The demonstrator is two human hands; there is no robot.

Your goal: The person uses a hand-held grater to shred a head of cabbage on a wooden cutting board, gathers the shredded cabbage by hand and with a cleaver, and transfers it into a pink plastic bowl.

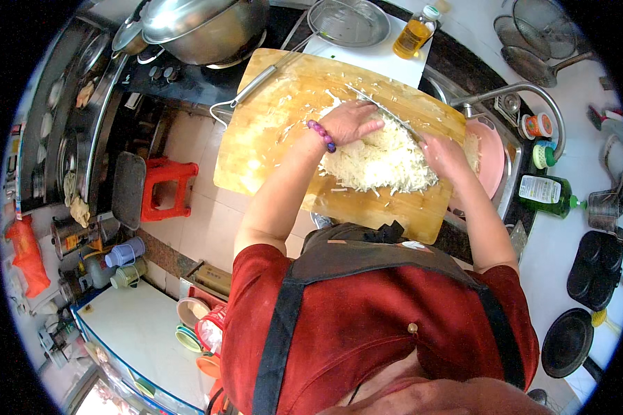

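Note:
A heap of pale, finely shredded food [389, 161], seemingly a vegetable, lies on a wooden cutting board [270, 114]. My right hand [444, 155] grips a kitchen knife [389, 112] at its near end; the handle is hidden in my fist. The blade appears almost edge-on as a thin line along the heap's far side. My left hand [349, 123], with a purple bead bracelet [322, 136] at the wrist, lies over the heap, thumb apart from the fingers. Its fingertips are close to the blade; whether they touch it I cannot tell. Loose shreds are scattered over the board.
A long-handled strainer [349, 23] reaches across the board's far left corner. Beyond stand an oil bottle [415, 33] and a large lidded pot [207, 31]. At right are a pink basin [490, 155], a faucet [542, 88] and a green soap bottle [545, 194]. A red stool [168, 189] stands left.

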